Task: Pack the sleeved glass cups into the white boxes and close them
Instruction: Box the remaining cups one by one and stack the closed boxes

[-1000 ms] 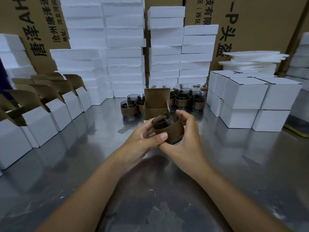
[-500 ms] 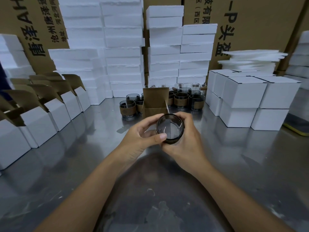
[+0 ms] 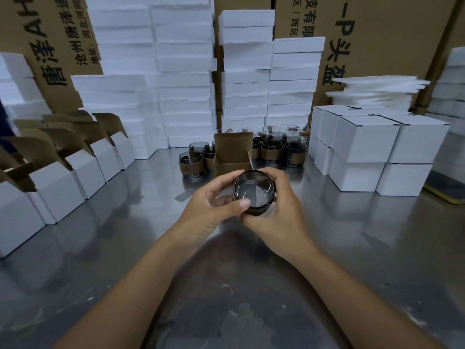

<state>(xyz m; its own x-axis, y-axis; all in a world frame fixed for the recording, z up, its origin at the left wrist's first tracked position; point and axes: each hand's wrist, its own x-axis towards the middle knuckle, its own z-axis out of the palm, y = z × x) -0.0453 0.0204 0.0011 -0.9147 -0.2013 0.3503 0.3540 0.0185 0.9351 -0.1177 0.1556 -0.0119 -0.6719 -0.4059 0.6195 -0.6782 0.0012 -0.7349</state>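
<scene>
Okay, both hands raised above the worktop [image 3: 105,248], forearms converging. Left hand [image 3: 214,200] and right hand [image 3: 279,212] grip one sleeved glass cup [image 3: 253,191], fingers curled around its sides, mouth tilted toward the camera. Cup sits just in front of the open box [image 3: 232,157].

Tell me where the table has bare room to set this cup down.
Bare steel table lies between the open boxes on the left and the left hand, and between the right hand and the closed boxes. Crowded: the back centre, where the sleeved cups flank an open box.
</scene>
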